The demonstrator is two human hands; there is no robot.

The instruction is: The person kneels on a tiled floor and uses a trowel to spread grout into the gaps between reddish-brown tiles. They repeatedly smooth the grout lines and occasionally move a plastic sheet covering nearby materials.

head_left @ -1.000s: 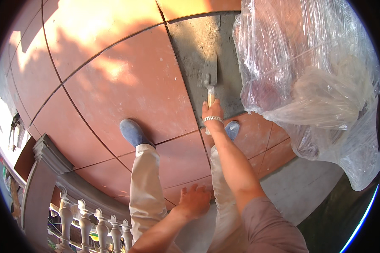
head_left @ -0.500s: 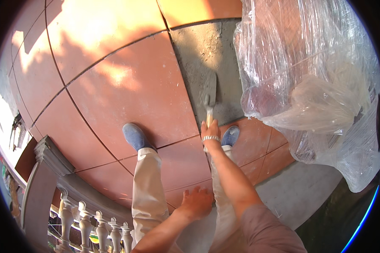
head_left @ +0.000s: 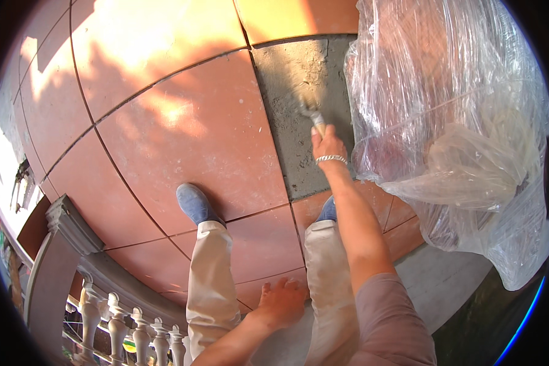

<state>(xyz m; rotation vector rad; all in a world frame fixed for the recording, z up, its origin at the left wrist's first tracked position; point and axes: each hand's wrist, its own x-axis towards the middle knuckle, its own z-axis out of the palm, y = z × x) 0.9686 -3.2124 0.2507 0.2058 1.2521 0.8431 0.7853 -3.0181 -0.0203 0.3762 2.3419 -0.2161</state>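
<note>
My right hand [head_left: 329, 145], with a bracelet at the wrist, is closed round the pale handle of a trowel [head_left: 315, 116]. Its blade is smeared by motion over a strip of grey mortar [head_left: 305, 168] set between floor tiles. Loose sandy crumbs [head_left: 314, 67] lie on the far part of that strip. My left hand [head_left: 283, 303] hangs low between my legs, above the tiles, with its fingers loosely apart and nothing in it. A large reddish tile [head_left: 189, 134] borders the mortar on the left.
Crumpled clear plastic sheeting [head_left: 451, 140] covers something bulky at the right. A balustrade with pale balusters [head_left: 117, 326] runs along the lower left, beside a grey post base [head_left: 73, 226]. My blue shoes [head_left: 194, 202] stand on the tiles.
My right hand has moved forward and slightly right with the trowel, from the strip's near end toward its middle. My left hand stays nearly in place.
</note>
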